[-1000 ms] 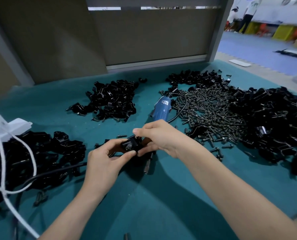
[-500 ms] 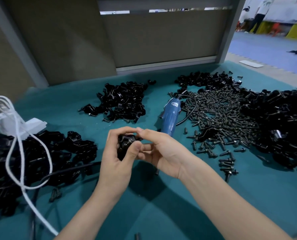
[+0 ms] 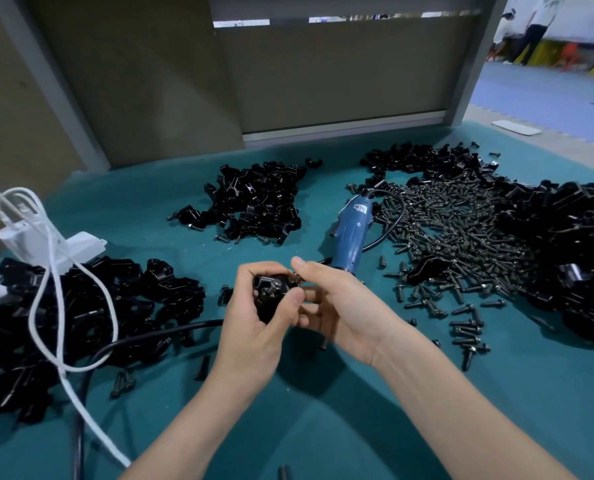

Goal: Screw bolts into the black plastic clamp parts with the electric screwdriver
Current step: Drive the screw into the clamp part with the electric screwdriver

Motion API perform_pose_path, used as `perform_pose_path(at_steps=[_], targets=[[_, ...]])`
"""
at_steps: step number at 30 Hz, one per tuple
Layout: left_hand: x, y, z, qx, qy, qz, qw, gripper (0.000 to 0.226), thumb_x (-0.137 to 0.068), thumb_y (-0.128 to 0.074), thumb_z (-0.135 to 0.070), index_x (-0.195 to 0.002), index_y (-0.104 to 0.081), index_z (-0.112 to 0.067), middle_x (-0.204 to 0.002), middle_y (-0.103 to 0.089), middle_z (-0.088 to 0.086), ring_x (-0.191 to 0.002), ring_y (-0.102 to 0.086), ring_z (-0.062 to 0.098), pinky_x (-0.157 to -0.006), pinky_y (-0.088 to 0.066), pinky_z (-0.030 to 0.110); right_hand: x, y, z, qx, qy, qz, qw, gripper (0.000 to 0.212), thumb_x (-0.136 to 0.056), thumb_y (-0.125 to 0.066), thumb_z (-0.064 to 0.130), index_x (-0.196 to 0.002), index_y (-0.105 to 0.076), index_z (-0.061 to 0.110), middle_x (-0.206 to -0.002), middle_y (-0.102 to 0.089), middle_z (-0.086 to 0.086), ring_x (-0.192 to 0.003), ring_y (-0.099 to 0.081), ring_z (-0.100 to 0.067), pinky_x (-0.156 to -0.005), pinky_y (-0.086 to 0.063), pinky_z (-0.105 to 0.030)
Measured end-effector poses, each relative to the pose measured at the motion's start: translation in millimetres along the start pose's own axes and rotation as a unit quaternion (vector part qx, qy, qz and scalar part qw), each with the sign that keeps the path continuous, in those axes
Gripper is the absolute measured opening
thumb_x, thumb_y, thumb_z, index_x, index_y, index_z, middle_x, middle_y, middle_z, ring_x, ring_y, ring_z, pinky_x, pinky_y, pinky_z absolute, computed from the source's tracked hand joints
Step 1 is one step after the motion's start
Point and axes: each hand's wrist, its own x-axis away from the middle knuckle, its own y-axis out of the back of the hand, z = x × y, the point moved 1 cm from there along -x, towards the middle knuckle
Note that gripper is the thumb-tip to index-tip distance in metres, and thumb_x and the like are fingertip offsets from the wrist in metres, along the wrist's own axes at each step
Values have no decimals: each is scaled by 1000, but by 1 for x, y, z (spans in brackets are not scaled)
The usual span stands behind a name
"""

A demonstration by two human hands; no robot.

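Observation:
My left hand (image 3: 254, 327) grips a black plastic clamp part (image 3: 271, 292) above the green table, thumb and fingers curled round it. My right hand (image 3: 337, 306) is against the clamp's right side, fingers curled, and pinches something small there that looks like a bolt; its fingers hide most of it. The blue electric screwdriver (image 3: 352, 233) lies on the table just beyond my hands, its black cord looping to the right. A big heap of dark bolts (image 3: 461, 237) is spread to the right of it.
Piles of black clamp parts lie at the left (image 3: 80, 313), at the back centre (image 3: 254, 206) and at the far right (image 3: 565, 254). A white power adapter (image 3: 49, 244) with a white cable (image 3: 63, 341) sits at the left. Loose bolts (image 3: 468, 334) are scattered on the green mat (image 3: 323, 427).
Both hands lifted the clamp part a little off the table and turned it. The camera view shifted left, so the piles and screwdriver now sit further right.

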Motion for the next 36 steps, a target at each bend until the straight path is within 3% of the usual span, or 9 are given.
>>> perform_pose_path(at_steps=[6, 10, 14, 17, 21, 26, 31, 34, 36], targets=[[-2, -2, -2, 28, 34, 3, 999, 21, -85, -61, -22, -95, -51, -6, -68, -66, -5, -53, -56, 4, -52, -49, 17, 0, 6, 0, 75, 45, -2, 996, 40, -74, -69, 42, -78, -52, 6, -58, -56, -12, -48, -58, -20, -47, -48, -23], [-3, 0, -1, 35, 82, -13, 996, 40, -73, -65, -43, -89, -53, -8, -66, -64, -2, -52, -55, 12, -46, -44, 24, 1, 6, 1, 155, 61, -30, 986, 43, -80, -66, 47, -69, -46, 10, -49, -58, -8, -40, -57, -21, -37, -41, -21], [-7, 4, 3, 91, 137, -46, 985, 26, -74, -70, -31, -81, -56, -10, -67, -57, -4, -57, -51, 6, -42, -41, 21, 0, 21, 13, 375, 80, -158, 910, 60, -69, -56, 75, -61, -46, 15, -43, -53, 1, -34, -46, -14, -37, -36, -19], [-9, 7, 5, 102, 152, -61, 981, 23, -78, -75, -26, -78, -57, -11, -72, -57, 0, -63, -57, 7, -44, -44, 22, -15, 53, 32, 462, 100, -312, 824, 55, -73, -63, 69, -76, -48, 16, -68, -63, 0, -56, -59, -16, -53, -45, -27], [-8, 8, 3, 101, 164, -59, 980, 22, -75, -60, -29, -83, -54, -10, -73, -59, -1, -66, -66, 14, -42, -44, 23, -48, 71, 45, 499, -43, -308, 809, 68, -75, -74, 53, -110, -32, 13, -102, -52, -6, -65, -60, -21, -54, -52, -34], [-10, 12, 3, 103, 190, -68, 974, 10, -89, -55, -17, -82, -55, -10, -69, -59, 1, -58, -61, 12, -41, -43, 22, -70, 79, 45, 411, -49, -325, 850, 61, -71, -77, 37, -110, -41, 8, -103, -55, -9, -72, -56, -18, -57, -53, -33], [-11, 14, 8, 84, 186, -66, 977, 13, -82, -60, -22, -81, -58, -10, -69, -60, 0, -58, -61, 13, -42, -45, 23, -65, 79, 54, 19, 39, -253, 966, 37, -81, -64, 31, -103, -50, 6, -78, -59, -7, -45, -56, -13, -42, -45, -18], [-10, 16, 12, 28, 181, -48, 982, 7, -90, -60, -11, -83, -60, -8, -66, -61, -3, -60, -62, 12, -45, -48, 23, -64, 76, 71, -228, 98, -211, 945, 45, -85, -64, 39, -112, -50, 6, -84, -59, -11, -56, -61, -20, -51, -55, -27], [-9, 17, 13, -24, 175, -35, 984, 15, -91, -60, -6, -80, -65, -16, -65, -63, -5, -61, -62, 11, -48, -50, 24, -63, 72, 78, -365, 130, -168, 906, 53, -88, -64, 40, -125, -47, 7, -108, -61, -20, -76, -68, -30, -61, -60, -34]])
